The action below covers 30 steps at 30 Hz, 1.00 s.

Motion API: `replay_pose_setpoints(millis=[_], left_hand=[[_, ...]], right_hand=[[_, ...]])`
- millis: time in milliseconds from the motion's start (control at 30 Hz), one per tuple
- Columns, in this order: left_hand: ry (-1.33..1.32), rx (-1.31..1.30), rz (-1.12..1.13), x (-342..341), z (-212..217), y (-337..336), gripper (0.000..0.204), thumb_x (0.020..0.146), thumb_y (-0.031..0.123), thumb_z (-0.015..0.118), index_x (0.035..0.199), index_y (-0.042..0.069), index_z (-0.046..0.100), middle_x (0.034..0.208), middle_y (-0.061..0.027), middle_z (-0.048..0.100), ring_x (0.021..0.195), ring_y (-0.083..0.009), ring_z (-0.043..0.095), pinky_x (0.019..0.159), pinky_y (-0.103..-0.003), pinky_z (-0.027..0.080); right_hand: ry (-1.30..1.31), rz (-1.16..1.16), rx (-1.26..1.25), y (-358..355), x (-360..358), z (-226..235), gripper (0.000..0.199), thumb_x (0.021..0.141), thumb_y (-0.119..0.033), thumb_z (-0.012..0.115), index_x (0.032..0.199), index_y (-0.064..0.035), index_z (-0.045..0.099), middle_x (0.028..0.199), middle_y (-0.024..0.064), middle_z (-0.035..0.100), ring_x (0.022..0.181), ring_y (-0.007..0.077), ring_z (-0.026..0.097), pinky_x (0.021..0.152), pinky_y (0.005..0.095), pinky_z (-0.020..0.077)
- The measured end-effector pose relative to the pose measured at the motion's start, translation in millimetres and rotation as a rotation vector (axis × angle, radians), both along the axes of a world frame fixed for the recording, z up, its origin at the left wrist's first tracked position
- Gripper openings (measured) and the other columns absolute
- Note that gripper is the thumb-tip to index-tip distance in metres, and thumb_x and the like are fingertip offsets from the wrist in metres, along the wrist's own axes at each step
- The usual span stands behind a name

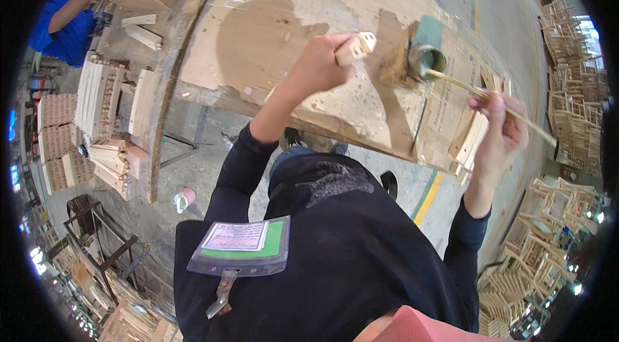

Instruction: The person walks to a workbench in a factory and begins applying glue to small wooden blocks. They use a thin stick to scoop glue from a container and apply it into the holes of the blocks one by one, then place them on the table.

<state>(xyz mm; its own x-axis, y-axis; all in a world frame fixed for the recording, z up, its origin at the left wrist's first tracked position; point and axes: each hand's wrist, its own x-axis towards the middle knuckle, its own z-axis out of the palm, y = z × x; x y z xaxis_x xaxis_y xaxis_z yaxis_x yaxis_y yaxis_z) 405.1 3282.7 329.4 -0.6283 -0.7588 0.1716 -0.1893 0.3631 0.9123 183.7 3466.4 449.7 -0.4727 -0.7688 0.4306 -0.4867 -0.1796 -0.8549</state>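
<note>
Above the near part of the workbench, my left hand (317, 70) is closed around a pale wooden piece (356, 50); small dark holes show in its end. My right hand (501, 124) grips a long thin wooden stick (532, 124) between thumb and fingers. The stick's far end reaches into the mouth of a tilted green cylindrical container (429, 32), stained brown round its rim. Whatever is inside the container is hard to make out. A brown-crusted block (394, 65) sits against the container's left side.
The workbench top (284, 39) is worn and stained. Wooden strips (471, 139) lie at its right end, on cardboard. Stacked wooden parts (97, 100) fill a bench at left, where a person in a blue shirt (61, 29) works. Chair frames (577, 90) are piled at right.
</note>
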Motion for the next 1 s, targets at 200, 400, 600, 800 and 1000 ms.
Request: replay_pose_setpoints(millis=[200, 400, 600, 800, 1000], left_hand=[[-0.514, -0.08, 0.445, 12, -103, -181, 0.027, 0.068, 0.021, 0.071, 0.091, 0.007, 0.073, 0.087, -0.0193, 0.071, 0.091, -0.0352, 0.069, 0.082, -0.04, 0.055], [-0.741, -0.162, 0.595, -5, -159, -300, 0.068, 0.073, 0.029, 0.078, 0.129, -0.001, 0.053, 0.131, -0.0233, 0.055, 0.122, -0.0365, 0.055, 0.098, -0.047, 0.049], [-0.557, -0.43, 0.736, -8, -193, -268, 0.091, 0.075, 0.03, 0.08, 0.145, -0.003, 0.032, 0.143, -0.023, 0.041, 0.13, -0.0381, 0.046, 0.1, -0.052, 0.045], [-0.046, -0.22, 0.176, 1, -165, -96, 0.034, 0.084, 0.012, 0.069, 0.117, 0.006, 0.067, 0.103, -0.0171, 0.069, 0.095, -0.0295, 0.068, 0.084, -0.038, 0.052], [-0.195, 0.154, 0.059, 50, -121, 71, 0.028, 0.087, 0.01, 0.068, 0.114, 0.0, 0.068, 0.101, -0.0174, 0.072, 0.092, -0.0259, 0.071, 0.086, -0.036, 0.054]], right_hand=[[0.056, -0.38, 0.115, 32, -33, -19, 0.04, 0.105, -0.033, 0.047, 0.12, 0.0008, 0.062, 0.103, 0.0114, 0.071, 0.099, 0.0188, 0.069, 0.081, 0.0302, 0.0546], [0.034, -0.564, 0.197, 77, -46, -40, 0.042, 0.107, -0.033, 0.04, 0.124, 0.0009, 0.059, 0.117, 0.0173, 0.067, 0.109, 0.0246, 0.066, 0.088, 0.0351, 0.0535], [-0.062, -0.553, 0.325, 105, -78, -61, 0.05, 0.108, -0.042, 0.034, 0.131, -0.0022, 0.055, 0.124, 0.0176, 0.066, 0.111, 0.0251, 0.066, 0.089, 0.0338, 0.0527], [0.094, -0.618, 0.415, 162, -164, -140, 0.039, 0.105, -0.031, 0.048, 0.128, -0.0009, 0.058, 0.118, 0.0154, 0.068, 0.107, 0.0204, 0.065, 0.093, 0.0331, 0.0494], [0.444, -0.91, 0.762, 170, -226, -199, 0.048, 0.089, -0.027, 0.068, 0.13, -0.0032, 0.057, 0.115, 0.0245, 0.066, 0.109, 0.0409, 0.063, 0.091, 0.0443, 0.0502]])
